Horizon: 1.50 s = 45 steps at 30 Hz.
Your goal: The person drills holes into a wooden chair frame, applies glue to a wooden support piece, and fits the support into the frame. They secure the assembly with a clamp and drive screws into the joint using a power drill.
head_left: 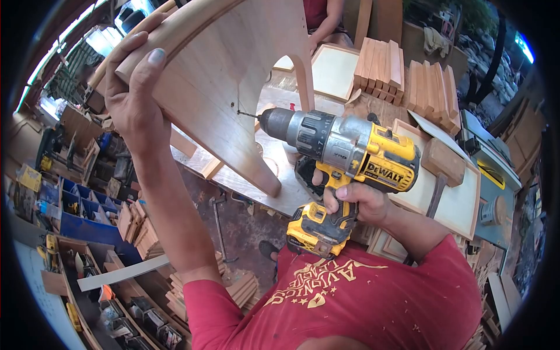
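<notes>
My right hand [361, 201] is closed round the grip of a yellow and black cordless drill [332, 143], which points to the left. A thin drill bit [248, 114] sticks out of its chuck, its tip at or very near a small dark hole in a pale wooden panel [216, 76]. The panel has a curved cut-out and a leg-like end that reaches down to the workbench [286, 201]. My left hand [137, 87] grips the panel's rounded upper edge, thumb on the near side and fingers wrapped over the top.
A wooden mallet [441, 163] lies on framed panels at the right. Stacked wood strips [379, 67] stand at the back, near another person's arm [329, 23]. Below left are a blue divided bin [87, 210], a bar clamp [221, 230] and shelves of tools.
</notes>
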Tool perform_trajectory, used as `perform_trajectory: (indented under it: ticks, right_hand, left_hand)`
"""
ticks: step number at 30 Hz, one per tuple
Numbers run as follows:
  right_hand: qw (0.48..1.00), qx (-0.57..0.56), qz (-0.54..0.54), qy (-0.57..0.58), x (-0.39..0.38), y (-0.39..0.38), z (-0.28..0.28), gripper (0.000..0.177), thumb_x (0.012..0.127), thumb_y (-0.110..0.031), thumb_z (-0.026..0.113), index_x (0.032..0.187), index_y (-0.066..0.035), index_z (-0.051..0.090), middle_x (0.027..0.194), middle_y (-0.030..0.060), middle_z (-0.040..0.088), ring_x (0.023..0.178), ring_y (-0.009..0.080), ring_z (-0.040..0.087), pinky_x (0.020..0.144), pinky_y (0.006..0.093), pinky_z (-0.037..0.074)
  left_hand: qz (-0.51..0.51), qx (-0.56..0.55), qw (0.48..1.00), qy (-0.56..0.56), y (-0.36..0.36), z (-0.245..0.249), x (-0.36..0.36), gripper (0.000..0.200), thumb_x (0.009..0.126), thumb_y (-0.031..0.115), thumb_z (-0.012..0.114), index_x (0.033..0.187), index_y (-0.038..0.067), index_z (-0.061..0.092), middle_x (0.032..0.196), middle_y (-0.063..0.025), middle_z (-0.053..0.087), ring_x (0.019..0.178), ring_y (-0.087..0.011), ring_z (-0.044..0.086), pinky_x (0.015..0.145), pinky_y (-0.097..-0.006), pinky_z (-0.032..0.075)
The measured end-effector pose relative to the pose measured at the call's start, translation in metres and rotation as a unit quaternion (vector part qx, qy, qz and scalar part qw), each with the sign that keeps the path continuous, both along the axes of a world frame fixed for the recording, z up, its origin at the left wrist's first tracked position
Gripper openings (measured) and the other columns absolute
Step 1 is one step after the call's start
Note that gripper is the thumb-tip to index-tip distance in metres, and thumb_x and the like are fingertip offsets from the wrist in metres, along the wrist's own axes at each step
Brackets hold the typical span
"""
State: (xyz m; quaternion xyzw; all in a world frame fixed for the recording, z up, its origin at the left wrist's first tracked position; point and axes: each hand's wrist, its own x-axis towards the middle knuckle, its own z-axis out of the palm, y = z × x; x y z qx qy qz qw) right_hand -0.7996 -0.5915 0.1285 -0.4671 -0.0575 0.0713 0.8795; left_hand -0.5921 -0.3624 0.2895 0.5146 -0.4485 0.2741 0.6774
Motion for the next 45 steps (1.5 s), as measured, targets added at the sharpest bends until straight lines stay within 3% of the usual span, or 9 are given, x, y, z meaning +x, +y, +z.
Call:
perform_trajectory:
  ticks: [3, 6, 9, 24, 27, 39, 42, 45]
  right_hand:
    - [1.0, -0.017, 0.007, -0.003, 0.002, -0.002, 0.002, 0.041, 0.084, -0.013, 0.059, 0.121, 0.002, 0.054, 0.101, 0.0093, 0.061, 0.075, 0.0129, 0.061, 0.069, 0.0283, 0.051]
    - [1.0, -0.009, 0.006, -0.011, 0.002, -0.003, 0.01, 0.039, 0.083, -0.013, 0.058, 0.119, 0.002, 0.055, 0.095, 0.008, 0.061, 0.074, 0.0124, 0.061, 0.069, 0.028, 0.051]
    - [1.0, -0.001, 0.012, -0.004, 0.003, -0.003, 0.007, 0.038, 0.083, -0.013, 0.058, 0.119, 0.002, 0.055, 0.094, 0.0075, 0.061, 0.072, 0.0119, 0.061, 0.069, 0.0278, 0.051]
    - [0.995, -0.09, -0.006, -0.034, 0.006, -0.004, 0.005, 0.029, 0.087, -0.015, 0.056, 0.11, 0.001, 0.059, 0.098, 0.0064, 0.062, 0.085, 0.013, 0.059, 0.086, 0.0315, 0.047]
    - [0.997, -0.072, 0.031, -0.013, 0.006, -0.006, 0.002, 0.031, 0.087, -0.015, 0.056, 0.113, 0.001, 0.057, 0.101, 0.0068, 0.061, 0.083, 0.0123, 0.059, 0.083, 0.0307, 0.048]
    - [0.997, -0.071, 0.016, -0.027, 0.013, 0.003, 0.001, 0.04, 0.087, -0.016, 0.058, 0.122, 0.0, 0.052, 0.099, 0.0066, 0.061, 0.079, 0.0102, 0.061, 0.074, 0.027, 0.049]
    - [0.997, -0.075, 0.004, -0.028, 0.013, 0.006, 0.003, 0.039, 0.086, -0.016, 0.057, 0.122, 0.0, 0.052, 0.097, 0.0063, 0.061, 0.078, 0.0102, 0.06, 0.074, 0.0268, 0.049]
    - [0.995, -0.09, 0.0, -0.038, 0.014, 0.007, 0.0, 0.039, 0.086, -0.016, 0.057, 0.121, 0.0, 0.053, 0.097, 0.0063, 0.061, 0.077, 0.01, 0.06, 0.073, 0.0267, 0.049]
  left_hand:
    - [-0.016, -0.015, 1.0, 0.016, 0.001, 0.002, -0.004, 0.029, 0.08, 0.007, 0.07, 0.109, 0.002, 0.065, 0.121, -0.0186, 0.066, 0.112, -0.0228, 0.06, 0.103, -0.0349, 0.046]
    - [-0.031, -0.014, 0.999, 0.022, 0.0, 0.002, -0.005, 0.03, 0.08, 0.007, 0.07, 0.109, 0.002, 0.064, 0.121, -0.0184, 0.066, 0.112, -0.0233, 0.06, 0.103, -0.035, 0.046]
    - [-0.005, 0.007, 1.0, 0.017, 0.004, 0.002, -0.002, 0.028, 0.083, 0.007, 0.062, 0.111, 0.007, 0.066, 0.129, -0.0224, 0.059, 0.12, -0.0319, 0.058, 0.103, -0.0407, 0.051]
    - [-0.001, 0.007, 1.0, 0.015, 0.004, 0.001, 0.0, 0.03, 0.082, 0.007, 0.061, 0.112, 0.006, 0.066, 0.132, -0.0224, 0.057, 0.123, -0.0328, 0.055, 0.104, -0.0426, 0.049]
    - [0.003, 0.003, 1.0, 0.023, 0.004, 0.0, -0.001, 0.031, 0.081, 0.008, 0.062, 0.112, 0.006, 0.067, 0.132, -0.0227, 0.057, 0.124, -0.0331, 0.055, 0.105, -0.0432, 0.049]
    - [-0.026, 0.007, 0.999, 0.02, 0.004, 0.002, -0.004, 0.033, 0.079, 0.009, 0.063, 0.112, 0.007, 0.067, 0.13, -0.0225, 0.059, 0.123, -0.0326, 0.055, 0.107, -0.0423, 0.045]
    - [-0.043, -0.001, 0.999, 0.007, 0.003, 0.003, -0.002, 0.032, 0.08, 0.008, 0.066, 0.111, 0.002, 0.065, 0.123, -0.018, 0.065, 0.117, -0.0246, 0.06, 0.104, -0.0361, 0.047]
    - [-0.045, 0.008, 0.999, 0.0, 0.003, 0.003, -0.003, 0.031, 0.08, 0.008, 0.066, 0.111, 0.002, 0.065, 0.123, -0.0179, 0.065, 0.116, -0.0239, 0.06, 0.103, -0.0354, 0.047]
